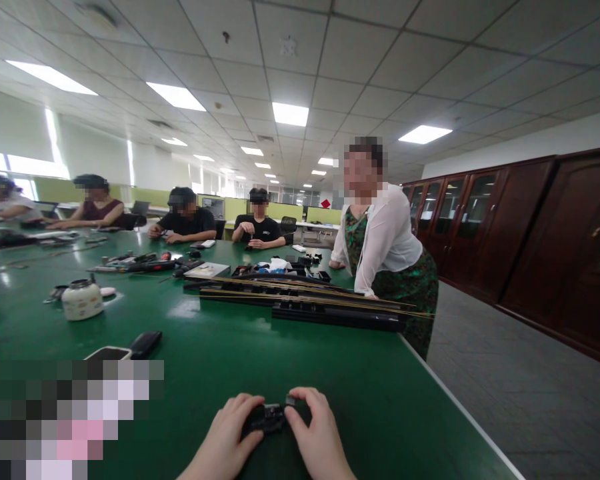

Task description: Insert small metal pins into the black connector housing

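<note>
Low in the head view, my left hand (pixel 227 433) and my right hand (pixel 317 437) meet over a small black part (pixel 266 419) that rests on the green table (pixel 290 360). Both hands have their fingers curled round its ends, left hand on the left end, right hand on the right end with the thumb and forefinger pinching near its top corner. The part's details are too small to make out.
Long black rails (pixel 305 300) lie across the table ahead. A white jar (pixel 82 300), a black case (pixel 145 343) and a phone (pixel 107 353) sit to the left. A standing person (pixel 380 247) leans on the table's right edge; several seated people are at the far end. Wooden cabinets (pixel 530 227) line the right wall.
</note>
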{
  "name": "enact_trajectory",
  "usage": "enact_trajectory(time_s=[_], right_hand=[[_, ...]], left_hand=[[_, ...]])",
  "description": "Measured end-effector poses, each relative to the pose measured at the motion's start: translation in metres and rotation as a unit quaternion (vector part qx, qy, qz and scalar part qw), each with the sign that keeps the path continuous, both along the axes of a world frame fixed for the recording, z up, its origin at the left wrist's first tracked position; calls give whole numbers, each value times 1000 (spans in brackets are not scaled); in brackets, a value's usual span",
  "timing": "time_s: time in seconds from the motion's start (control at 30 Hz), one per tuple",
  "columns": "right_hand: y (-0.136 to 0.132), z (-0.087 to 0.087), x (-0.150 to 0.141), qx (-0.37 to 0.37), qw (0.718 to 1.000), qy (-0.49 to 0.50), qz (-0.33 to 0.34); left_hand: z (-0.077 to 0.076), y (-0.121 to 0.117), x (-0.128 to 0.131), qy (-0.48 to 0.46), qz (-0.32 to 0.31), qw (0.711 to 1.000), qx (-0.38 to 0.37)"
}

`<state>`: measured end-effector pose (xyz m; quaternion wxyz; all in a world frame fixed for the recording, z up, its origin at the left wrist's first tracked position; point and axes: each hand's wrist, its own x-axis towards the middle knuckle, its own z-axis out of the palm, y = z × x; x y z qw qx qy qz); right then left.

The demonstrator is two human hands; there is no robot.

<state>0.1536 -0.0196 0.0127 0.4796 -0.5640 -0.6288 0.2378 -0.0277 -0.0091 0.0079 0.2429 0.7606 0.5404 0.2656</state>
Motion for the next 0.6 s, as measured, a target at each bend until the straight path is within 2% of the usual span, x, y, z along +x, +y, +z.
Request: enact_trajectory(time_s=[0.23, 0.43, 0.6], right_hand=[[-1, -2, -5, -9, 999, 26, 19], [-5, 7, -7, -30, 998, 41, 36], [-5, 6, -6, 5, 997, 72, 37]], left_hand=[[-1, 2, 0, -2, 1, 1000, 4], [-2, 2, 0, 5, -4, 1000, 9], [-1, 0, 0, 12, -1, 1000, 4]])
